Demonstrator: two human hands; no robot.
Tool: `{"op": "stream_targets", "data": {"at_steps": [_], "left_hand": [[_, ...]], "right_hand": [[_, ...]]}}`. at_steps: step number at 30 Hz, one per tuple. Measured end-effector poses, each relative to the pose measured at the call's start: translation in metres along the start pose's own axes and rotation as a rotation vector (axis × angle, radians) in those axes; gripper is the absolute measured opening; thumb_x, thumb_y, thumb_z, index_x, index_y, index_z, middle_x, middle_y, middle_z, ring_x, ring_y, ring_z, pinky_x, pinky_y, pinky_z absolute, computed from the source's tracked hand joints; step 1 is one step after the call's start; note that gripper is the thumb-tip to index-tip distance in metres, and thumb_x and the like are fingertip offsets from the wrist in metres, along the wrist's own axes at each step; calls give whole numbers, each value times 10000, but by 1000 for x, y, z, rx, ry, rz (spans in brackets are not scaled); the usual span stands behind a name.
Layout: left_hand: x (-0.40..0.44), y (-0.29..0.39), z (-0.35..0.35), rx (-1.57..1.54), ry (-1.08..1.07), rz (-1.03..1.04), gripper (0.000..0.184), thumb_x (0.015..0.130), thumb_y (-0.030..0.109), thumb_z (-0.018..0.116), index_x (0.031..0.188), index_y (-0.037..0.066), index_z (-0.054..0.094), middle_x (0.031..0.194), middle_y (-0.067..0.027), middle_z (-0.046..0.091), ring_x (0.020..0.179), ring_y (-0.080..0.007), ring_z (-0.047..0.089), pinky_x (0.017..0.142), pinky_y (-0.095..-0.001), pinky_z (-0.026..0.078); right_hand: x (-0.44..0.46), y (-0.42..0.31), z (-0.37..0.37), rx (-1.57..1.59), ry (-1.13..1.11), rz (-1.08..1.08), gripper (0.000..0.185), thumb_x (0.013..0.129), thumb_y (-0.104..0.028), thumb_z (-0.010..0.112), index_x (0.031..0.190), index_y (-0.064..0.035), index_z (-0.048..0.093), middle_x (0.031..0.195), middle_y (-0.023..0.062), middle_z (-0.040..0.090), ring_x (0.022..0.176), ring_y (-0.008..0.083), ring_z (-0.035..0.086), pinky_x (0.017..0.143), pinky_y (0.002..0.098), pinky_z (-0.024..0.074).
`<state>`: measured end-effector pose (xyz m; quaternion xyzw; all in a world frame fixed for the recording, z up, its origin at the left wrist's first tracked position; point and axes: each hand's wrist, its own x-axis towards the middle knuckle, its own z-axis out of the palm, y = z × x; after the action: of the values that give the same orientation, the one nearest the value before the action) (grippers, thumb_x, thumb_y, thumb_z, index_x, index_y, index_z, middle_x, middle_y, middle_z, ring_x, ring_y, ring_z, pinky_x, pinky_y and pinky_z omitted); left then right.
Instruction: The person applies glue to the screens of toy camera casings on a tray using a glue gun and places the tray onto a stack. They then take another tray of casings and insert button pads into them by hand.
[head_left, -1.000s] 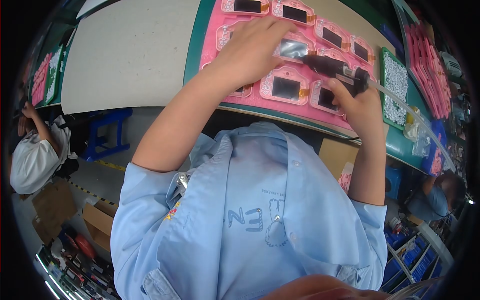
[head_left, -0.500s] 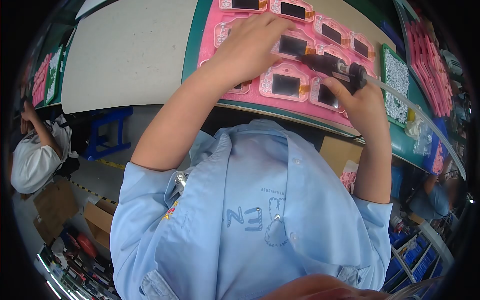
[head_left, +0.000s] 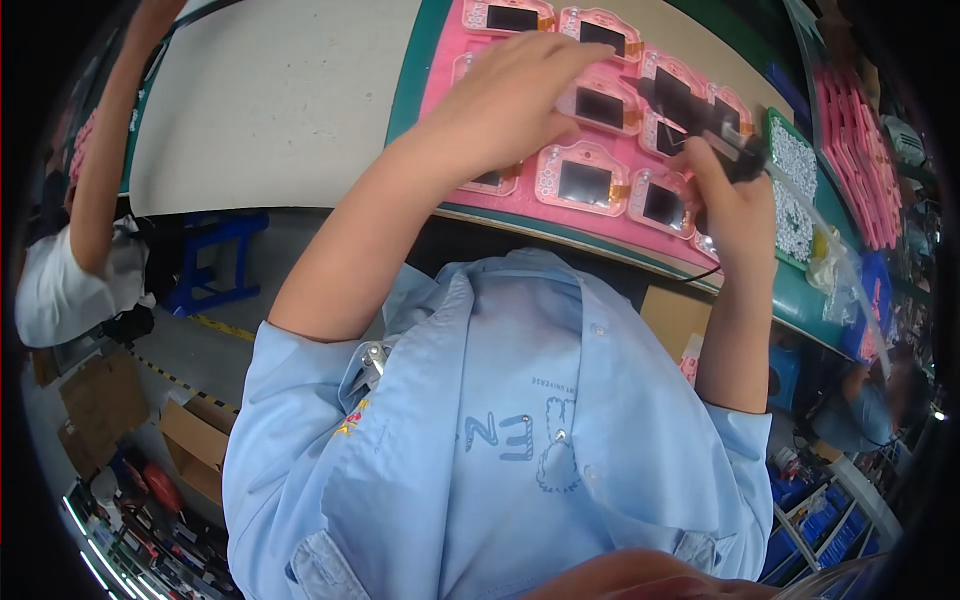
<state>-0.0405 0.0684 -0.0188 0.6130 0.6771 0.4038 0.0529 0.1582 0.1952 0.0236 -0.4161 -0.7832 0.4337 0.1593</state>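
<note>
Pink-framed screens (head_left: pixel 585 184) lie in rows on the mat (head_left: pixel 440 80), seemingly so that each is reachable. Above this mat, my right grip (head_left: pixel 737 205) is wrapped around a black tool (head_left: pixel 680 102); my left grip (head_left: pixel 512 92) is loosely spread.

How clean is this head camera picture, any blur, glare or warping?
In the head view, the black tool in the right hand is smeared, probably by motion; the head view also looks fisheye-warped, darkening to black at the corners; light tubes shine white at the head view's lower left.
</note>
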Motion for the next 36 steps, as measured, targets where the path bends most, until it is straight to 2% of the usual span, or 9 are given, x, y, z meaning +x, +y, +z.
{"op": "stream_targets", "data": {"at_steps": [2, 3, 6, 7, 16, 18, 19, 31, 36], "left_hand": [[-4, -4, -22, -10, -43, -32, 528, 718, 96, 698, 1219, 105, 529, 1113, -115, 579, 1088, -311, 518, 903, -407, 420], [-9, -14, -29, 61, 32, 42, 541, 715, 121, 700, 1228, 105, 531, 1105, -131, 583, 1070, -315, 529, 918, -396, 418], [-29, -35, -40, 85, -21, -114, 621, 693, 120, 756, 1260, 119, 503, 1162, -126, 557, 1113, -306, 509, 942, -397, 414], [-31, -36, -46, 18, -101, -247, 638, 706, 149, 758, 1287, 122, 496, 1172, -143, 558, 1119, -294, 509, 953, -382, 418], [-35, -59, -36, -48, 25, -139, 594, 693, 117, 771, 1232, 102, 523, 1162, -112, 558, 1060, -241, 554, 917, -342, 457], [-34, -60, -35, -121, 36, -157, 563, 686, 114, 750, 1205, 90, 534, 1165, -114, 556, 1098, -283, 515, 943, -362, 423], [-34, -60, -34, -159, 42, -167, 547, 682, 113, 739, 1191, 84, 539, 1166, -115, 555, 1117, -303, 496, 956, -372, 406], [-38, -62, -32, -94, 90, -128, 548, 680, 150, 761, 1179, 89, 542, 1132, -111, 575, 1088, -303, 506, 935, -379, 415], [-39, -63, -31, -96, 100, -132, 547, 675, 158, 766, 1170, 87, 545, 1115, -107, 578, 1080, -303, 509, 929, -377, 417]], "right_hand": [[2, -2, -4, 111, -84, 31, 387, 850, -392, 644, 797, -9, 670, 629, 8, 618, 534, 67, 531, 498, 210, 430], [1, -3, -3, 130, -92, 14, 404, 851, -409, 638, 752, -19, 673, 622, 18, 615, 531, 62, 529, 491, 206, 420], [1, -6, -2, 57, -130, 2, 395, 851, -406, 639, 774, -21, 675, 627, 17, 613, 537, 63, 531, 494, 210, 421], [2, -9, 2, 75, -143, -20, 397, 849, -410, 641, 781, -20, 676, 632, 18, 615, 543, 64, 534, 499, 210, 422], [9, -33, 39, 60, -194, -35, 432, 818, -432, 665, 931, -15, 679, 685, 37, 642, 590, 87, 565, 553, 237, 453], [13, -37, 49, -35, -196, -36, 451, 809, -439, 670, 961, -14, 676, 693, 40, 643, 600, 94, 572, 564, 246, 459], [13, -42, 54, -43, -185, -46, 478, 799, -458, 673, 962, -9, 678, 703, 43, 643, 622, 106, 588, 578, 252, 466], [21, -36, 83, -77, -91, -243, 434, 820, -423, 666, 993, -25, 682, 710, 105, 647, 607, 170, 606, 574, 287, 474], [12, -51, 78, -185, -92, -201, 433, 812, -425, 672, 984, -28, 685, 698, 105, 652, 608, 178, 616, 578, 303, 478]]}}
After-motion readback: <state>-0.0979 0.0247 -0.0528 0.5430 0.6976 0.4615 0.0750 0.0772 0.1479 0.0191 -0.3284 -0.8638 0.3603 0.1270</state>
